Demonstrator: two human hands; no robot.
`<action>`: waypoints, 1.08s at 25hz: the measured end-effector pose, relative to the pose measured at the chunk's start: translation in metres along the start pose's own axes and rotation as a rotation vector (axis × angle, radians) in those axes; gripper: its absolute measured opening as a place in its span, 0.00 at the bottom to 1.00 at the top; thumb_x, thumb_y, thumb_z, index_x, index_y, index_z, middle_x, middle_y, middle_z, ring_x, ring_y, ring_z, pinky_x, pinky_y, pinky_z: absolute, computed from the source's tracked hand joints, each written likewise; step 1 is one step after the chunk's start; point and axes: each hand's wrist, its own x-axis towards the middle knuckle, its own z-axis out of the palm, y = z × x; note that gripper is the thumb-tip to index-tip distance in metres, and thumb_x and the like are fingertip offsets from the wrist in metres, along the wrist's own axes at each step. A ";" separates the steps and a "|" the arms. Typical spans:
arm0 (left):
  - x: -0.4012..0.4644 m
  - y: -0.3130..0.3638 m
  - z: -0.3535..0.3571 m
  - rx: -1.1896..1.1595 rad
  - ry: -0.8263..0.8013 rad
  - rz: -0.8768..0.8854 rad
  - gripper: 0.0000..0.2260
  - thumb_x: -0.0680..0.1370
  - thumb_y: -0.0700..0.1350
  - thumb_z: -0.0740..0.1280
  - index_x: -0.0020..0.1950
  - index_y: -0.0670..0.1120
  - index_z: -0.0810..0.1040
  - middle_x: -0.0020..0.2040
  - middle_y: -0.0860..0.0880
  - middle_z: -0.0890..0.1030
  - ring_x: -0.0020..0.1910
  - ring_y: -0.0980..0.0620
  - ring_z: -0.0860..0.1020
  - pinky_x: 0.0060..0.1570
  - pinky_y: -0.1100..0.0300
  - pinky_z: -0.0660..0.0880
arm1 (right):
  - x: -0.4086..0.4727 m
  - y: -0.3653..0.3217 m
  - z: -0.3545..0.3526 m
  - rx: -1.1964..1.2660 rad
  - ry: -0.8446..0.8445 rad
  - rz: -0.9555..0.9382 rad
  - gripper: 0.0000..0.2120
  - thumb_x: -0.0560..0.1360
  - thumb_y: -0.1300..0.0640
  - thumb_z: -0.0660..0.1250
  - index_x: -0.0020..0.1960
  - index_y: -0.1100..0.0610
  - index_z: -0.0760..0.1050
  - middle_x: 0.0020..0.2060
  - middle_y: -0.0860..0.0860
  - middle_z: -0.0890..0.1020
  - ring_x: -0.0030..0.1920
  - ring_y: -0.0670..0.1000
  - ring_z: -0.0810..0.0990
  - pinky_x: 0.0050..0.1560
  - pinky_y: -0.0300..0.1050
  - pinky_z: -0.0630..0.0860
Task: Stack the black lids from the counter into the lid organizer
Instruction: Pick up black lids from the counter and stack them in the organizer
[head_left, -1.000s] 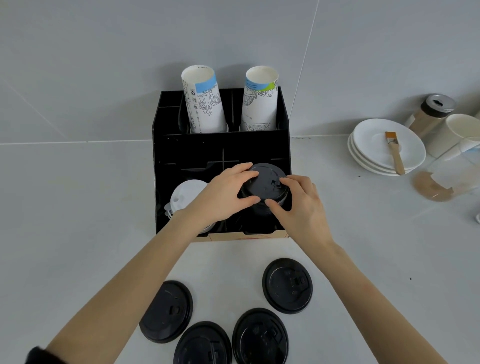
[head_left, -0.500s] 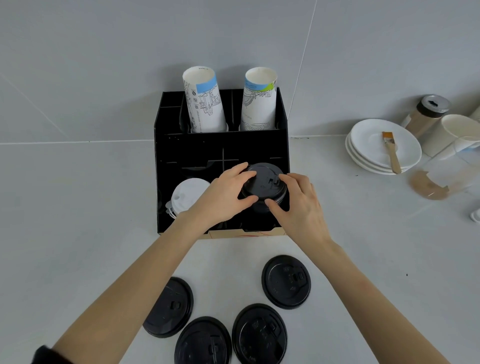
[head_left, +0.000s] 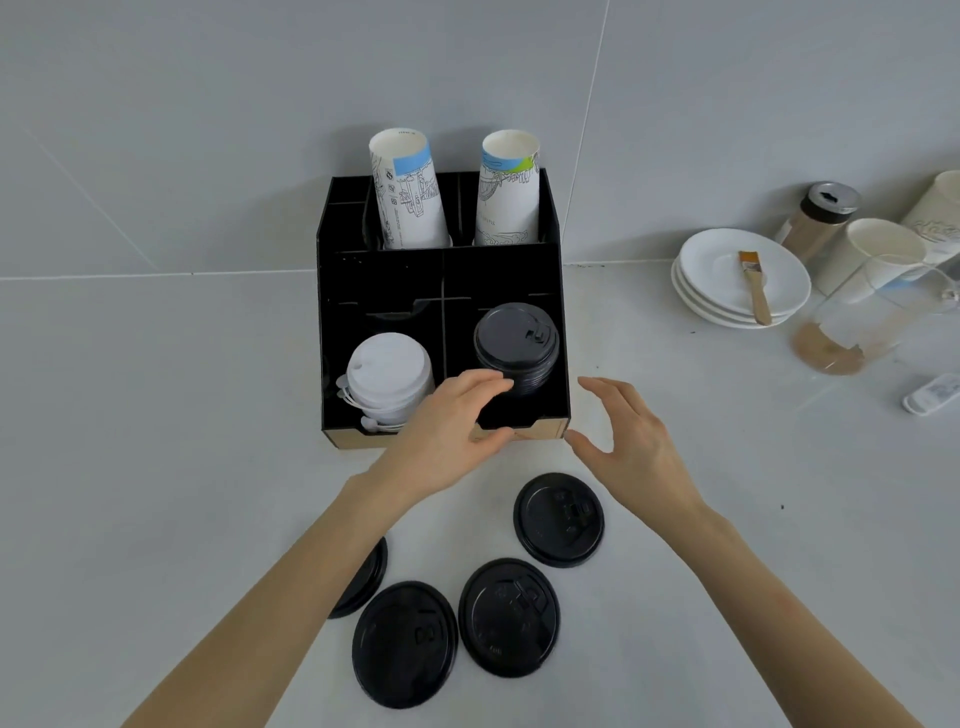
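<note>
A black lid organizer (head_left: 563, 332) stands against the wall. Its front right compartment holds a stack of black lids (head_left: 516, 348); its front left one holds white lids (head_left: 388, 376). My left hand (head_left: 447, 436) hovers at the organizer's front edge, fingers apart, fingertips close to the black stack, holding nothing. My right hand (head_left: 631, 447) is open just off the organizer's front right corner. Several loose black lids lie on the counter nearer to me: one (head_left: 559, 518) below my right hand, two (head_left: 509, 617) (head_left: 404, 643) in front, one (head_left: 366, 577) partly hidden under my left forearm.
Two stacks of paper cups (head_left: 408, 192) (head_left: 506, 189) stand in the organizer's back slots. To the right are stacked white plates (head_left: 717, 291) with a brush (head_left: 756, 286) on top, a shaker jar (head_left: 818, 221), white cups (head_left: 878, 254) and a clear pitcher (head_left: 862, 322).
Both hands have let go of the black lid stack and pulled back toward me. The stack now sits alone in the front right compartment.
</note>
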 end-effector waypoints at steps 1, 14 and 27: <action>-0.005 0.000 0.006 -0.006 -0.023 -0.008 0.21 0.75 0.46 0.63 0.68 0.47 0.64 0.70 0.49 0.66 0.68 0.52 0.64 0.63 0.65 0.57 | -0.007 0.006 0.001 -0.007 -0.030 0.017 0.24 0.73 0.59 0.65 0.66 0.54 0.62 0.66 0.52 0.69 0.64 0.53 0.69 0.60 0.40 0.64; -0.042 0.007 0.074 0.025 -0.336 -0.131 0.28 0.74 0.50 0.65 0.70 0.47 0.58 0.71 0.47 0.62 0.69 0.48 0.62 0.70 0.51 0.61 | -0.064 0.043 0.024 0.061 -0.286 0.043 0.27 0.71 0.60 0.66 0.67 0.54 0.61 0.67 0.48 0.68 0.65 0.48 0.68 0.60 0.31 0.59; -0.046 0.010 0.067 0.040 -0.286 -0.111 0.30 0.73 0.50 0.65 0.71 0.47 0.56 0.73 0.47 0.58 0.70 0.47 0.58 0.71 0.50 0.59 | -0.065 0.035 0.029 0.071 -0.197 -0.002 0.25 0.70 0.57 0.69 0.65 0.56 0.65 0.65 0.49 0.70 0.62 0.45 0.70 0.59 0.25 0.59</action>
